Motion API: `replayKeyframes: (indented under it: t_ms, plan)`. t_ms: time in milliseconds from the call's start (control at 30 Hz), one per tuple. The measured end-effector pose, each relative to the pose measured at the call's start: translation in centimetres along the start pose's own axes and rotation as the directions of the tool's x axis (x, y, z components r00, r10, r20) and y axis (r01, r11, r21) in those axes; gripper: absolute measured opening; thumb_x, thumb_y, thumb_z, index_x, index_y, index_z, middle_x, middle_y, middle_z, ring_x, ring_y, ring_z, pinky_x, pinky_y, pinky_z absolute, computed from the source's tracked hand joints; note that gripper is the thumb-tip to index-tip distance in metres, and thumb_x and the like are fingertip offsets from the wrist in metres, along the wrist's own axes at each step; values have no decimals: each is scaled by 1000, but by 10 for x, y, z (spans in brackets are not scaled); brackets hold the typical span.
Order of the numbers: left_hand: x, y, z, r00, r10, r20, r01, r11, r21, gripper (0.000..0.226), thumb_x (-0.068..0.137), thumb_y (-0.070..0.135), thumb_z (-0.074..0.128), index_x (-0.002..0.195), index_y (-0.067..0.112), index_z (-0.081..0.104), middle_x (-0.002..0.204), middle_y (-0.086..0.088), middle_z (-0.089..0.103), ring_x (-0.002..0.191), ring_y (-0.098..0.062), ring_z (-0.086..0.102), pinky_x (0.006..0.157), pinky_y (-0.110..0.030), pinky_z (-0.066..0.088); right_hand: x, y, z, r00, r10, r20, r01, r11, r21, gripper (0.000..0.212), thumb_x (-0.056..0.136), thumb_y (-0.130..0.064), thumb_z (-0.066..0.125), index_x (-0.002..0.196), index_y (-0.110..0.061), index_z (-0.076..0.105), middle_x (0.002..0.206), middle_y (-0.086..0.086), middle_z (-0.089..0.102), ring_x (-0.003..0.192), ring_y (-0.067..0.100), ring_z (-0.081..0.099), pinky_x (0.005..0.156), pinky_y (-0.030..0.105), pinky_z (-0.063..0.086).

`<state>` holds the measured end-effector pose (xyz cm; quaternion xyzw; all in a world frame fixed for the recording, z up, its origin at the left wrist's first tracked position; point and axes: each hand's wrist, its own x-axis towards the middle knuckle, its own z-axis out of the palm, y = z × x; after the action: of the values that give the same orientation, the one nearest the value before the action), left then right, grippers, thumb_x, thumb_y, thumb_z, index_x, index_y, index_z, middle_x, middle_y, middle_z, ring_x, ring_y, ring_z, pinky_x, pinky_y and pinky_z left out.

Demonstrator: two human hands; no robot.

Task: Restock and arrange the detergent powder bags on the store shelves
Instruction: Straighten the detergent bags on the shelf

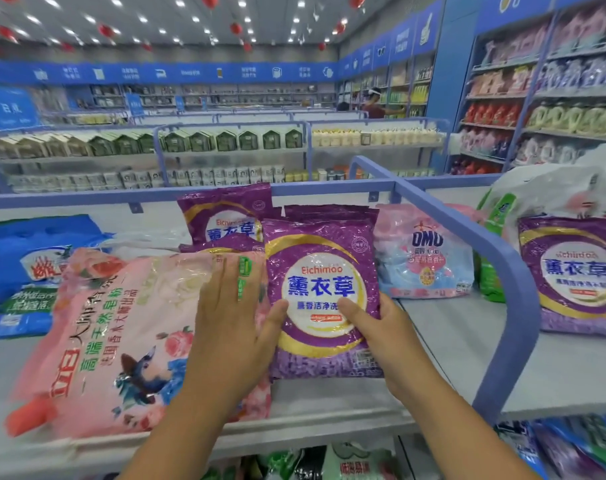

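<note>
1. Head view only. Landmark: the blue divider rail [467, 237] that curves down across the top shelf [443, 327].
2. Purple bag [324, 292] stands upright just left of the rail, long axis vertical, label facing the camera, bottom edge on or just above the shelf; can't tell which.
3. Right hand [381, 337] grips the bag's lower right edge: thumb across the front label, fingers curled behind and out of sight.
4. Left hand [230, 317] is open, fingers straight. Palm lies flat on the pink bag [121, 337], thumb touches the purple bag's left edge.
5. Pink bag lies flat, further left of the rail, long axis roughly left-right, overhanging the shelf front.
6. More purple bags [225, 216] stand behind the held one, left of the rail. A pale pink and blue bag [426, 258] leans between the held bag and the rail.
7. Right of the rail: another purple bag [571, 275] standing upright, with a white sack [550, 188] behind it.
8. Key relation: the held bag sits straight ahead of both hands, between them, with the purple stack directly behind it. The right hand carries it, the left only steadies.
9. Judgement: next move is likely a push back against that stack. Risks are the bag tipping forward, or the pink bag slipping off the shelf front.
</note>
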<state>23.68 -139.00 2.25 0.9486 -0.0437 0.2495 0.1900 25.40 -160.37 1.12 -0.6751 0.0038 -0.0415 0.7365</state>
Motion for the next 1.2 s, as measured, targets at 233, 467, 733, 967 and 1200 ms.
replayKeyframes:
  t_ms: [233, 467, 733, 967, 1200]
  plan:
    - [1, -17, 10, 999, 50, -4, -49, 985, 167, 70, 93, 68, 19, 159, 45, 10, 170, 1, -10, 154, -17, -21, 127, -48, -3, 7, 22, -26, 993, -15, -118, -5, 986, -170, 18, 94, -32, 70, 112, -33, 68, 104, -11, 78, 95, 9, 75, 83, 33, 61]
    - [-1, -18, 10, 999, 43, 15, -45, 981, 191, 70, 94, 67, 25, 159, 44, 11, 170, 3, -14, 152, -15, -26, 126, -44, -6, 13, 33, -17, 957, -198, -214, 51, 836, -547, 33, 92, -41, 68, 120, -25, 61, 108, -10, 68, 99, 10, 65, 75, 25, 54]
    - [-9, -35, 7, 998, 61, 11, -62, 988, 145, 63, 97, 66, 31, 156, 47, 21, 169, 7, -13, 155, -16, -18, 127, -47, 3, 9, 26, -9, 943, -225, -246, -81, 561, -824, 77, 93, -53, 61, 152, -15, 30, 144, 12, 46, 131, 30, 45, 103, 42, 44]
    - [-22, -64, -9, 996, 48, 69, -54, 996, 77, 64, 93, 62, 35, 155, 46, 27, 170, 6, 4, 157, -21, -6, 127, -45, 0, -18, 20, 35, 969, -232, -90, -11, 322, -947, 72, 100, -53, 46, 160, -24, 20, 170, 6, -1, 156, 29, 1, 125, 45, 16]
    - [-46, -104, -30, 994, 13, 108, -18, 999, 43, 67, 92, 63, 34, 155, 39, 32, 170, 4, 6, 157, -21, -5, 127, -43, 0, -53, 17, 90, 988, -117, 97, 127, 297, -946, 73, 99, -64, 34, 161, -32, 14, 170, -7, -8, 156, 20, -14, 127, 44, 6]
